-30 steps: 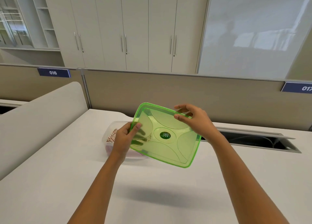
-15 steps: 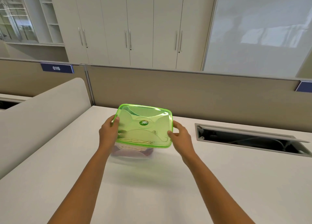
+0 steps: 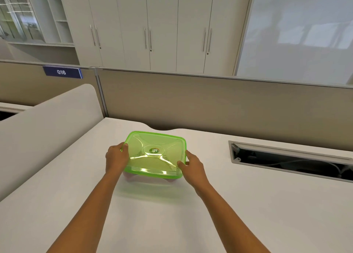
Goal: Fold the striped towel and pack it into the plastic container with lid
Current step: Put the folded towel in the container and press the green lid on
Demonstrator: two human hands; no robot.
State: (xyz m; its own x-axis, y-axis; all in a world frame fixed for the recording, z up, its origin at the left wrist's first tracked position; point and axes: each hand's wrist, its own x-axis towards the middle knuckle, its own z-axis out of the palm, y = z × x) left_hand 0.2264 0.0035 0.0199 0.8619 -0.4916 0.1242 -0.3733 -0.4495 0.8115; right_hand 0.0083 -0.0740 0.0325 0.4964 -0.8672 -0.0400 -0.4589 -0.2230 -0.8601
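Note:
A translucent green lid [image 3: 154, 154] lies flat on top of the clear plastic container [image 3: 129, 176], of which only a thin strip of the lower wall shows beneath the lid's front edge. My left hand [image 3: 116, 158] grips the lid's left edge, thumb on top. On the opposite side my right hand [image 3: 191, 166] holds the lid's right front corner. The striped towel is hidden under the lid; I cannot make it out through the green plastic.
The container stands on a white desk [image 3: 172, 214]. A curved white side panel [image 3: 47, 123] rises at the left. A beige partition [image 3: 210, 103] runs along the back. An open cable slot [image 3: 290, 161] is sunk into the desk at the right.
One second ago both hands held the lid tilted above the container, with the towel showing inside. The lid has since come down flat onto the container, hands at its left and right edges.

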